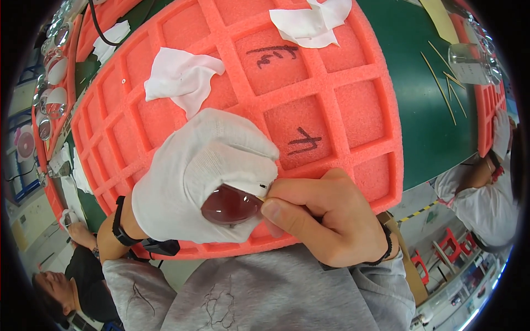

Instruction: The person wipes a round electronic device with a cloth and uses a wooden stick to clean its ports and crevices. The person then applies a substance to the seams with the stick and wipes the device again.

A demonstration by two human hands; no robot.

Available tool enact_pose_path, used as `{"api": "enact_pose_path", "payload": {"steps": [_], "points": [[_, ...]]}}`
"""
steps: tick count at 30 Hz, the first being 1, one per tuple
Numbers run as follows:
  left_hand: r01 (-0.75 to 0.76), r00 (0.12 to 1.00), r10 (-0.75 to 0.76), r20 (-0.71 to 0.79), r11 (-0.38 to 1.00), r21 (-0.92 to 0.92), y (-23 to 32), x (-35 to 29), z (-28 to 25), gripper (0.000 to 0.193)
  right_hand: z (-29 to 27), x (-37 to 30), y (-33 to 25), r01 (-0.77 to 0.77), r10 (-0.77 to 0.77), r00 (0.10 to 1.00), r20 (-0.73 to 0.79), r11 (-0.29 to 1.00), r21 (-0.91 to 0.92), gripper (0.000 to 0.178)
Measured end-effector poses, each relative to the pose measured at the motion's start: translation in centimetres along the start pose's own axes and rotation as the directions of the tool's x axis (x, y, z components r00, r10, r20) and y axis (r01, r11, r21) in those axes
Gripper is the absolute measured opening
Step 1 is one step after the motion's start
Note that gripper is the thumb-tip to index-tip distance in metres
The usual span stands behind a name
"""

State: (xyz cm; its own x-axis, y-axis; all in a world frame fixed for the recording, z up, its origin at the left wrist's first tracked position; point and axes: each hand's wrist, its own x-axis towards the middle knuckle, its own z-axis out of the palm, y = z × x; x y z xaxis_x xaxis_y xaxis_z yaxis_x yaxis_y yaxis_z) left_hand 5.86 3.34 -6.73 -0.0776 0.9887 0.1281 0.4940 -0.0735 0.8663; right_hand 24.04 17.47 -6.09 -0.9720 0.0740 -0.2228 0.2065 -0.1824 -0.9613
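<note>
My left hand point(196, 165), in a white knitted glove, is closed around a dark reddish-brown tinted lens point(232, 205) with a glossy face and light reflections. Whether a whole eyeglass frame is attached is hidden by the glove. My right hand point(317, 215) is bare and pinches thumb against forefinger at the lens's right edge. A thin tan tip, like that of a wooden stick point(260, 198), pokes out from this pinch and touches the lens's rim. Both hands are over the near part of a pink foam tray point(259, 102) with square pockets.
Two white cloths point(182, 77) lie on the tray. Several thin wooden sticks point(439, 88) and a clear jar point(466, 62) are on the green table point(411, 124). Glasses with clear lenses point(55, 71) fill another pink tray at left. Co-workers sit on both sides.
</note>
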Motion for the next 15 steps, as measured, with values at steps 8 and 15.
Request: {"api": "enact_pose_path", "payload": {"steps": [8, 15], "points": [[-0.077, 0.997, 0.077, 0.005, 0.997, -0.012, -0.21, 0.22, 0.05, 0.054, 0.32, 0.04, -0.39, 0.011, -0.009, 0.998, -0.057, 1.0, 0.02, 0.019], [-0.023, 0.999, 0.021, -0.025, 0.996, -0.083, -0.13, -0.15, 0.06, 0.052, 0.36, -0.22, 0.22, 0.032, -0.032, 0.999, -0.023, 0.999, -0.003, 0.02]]}}
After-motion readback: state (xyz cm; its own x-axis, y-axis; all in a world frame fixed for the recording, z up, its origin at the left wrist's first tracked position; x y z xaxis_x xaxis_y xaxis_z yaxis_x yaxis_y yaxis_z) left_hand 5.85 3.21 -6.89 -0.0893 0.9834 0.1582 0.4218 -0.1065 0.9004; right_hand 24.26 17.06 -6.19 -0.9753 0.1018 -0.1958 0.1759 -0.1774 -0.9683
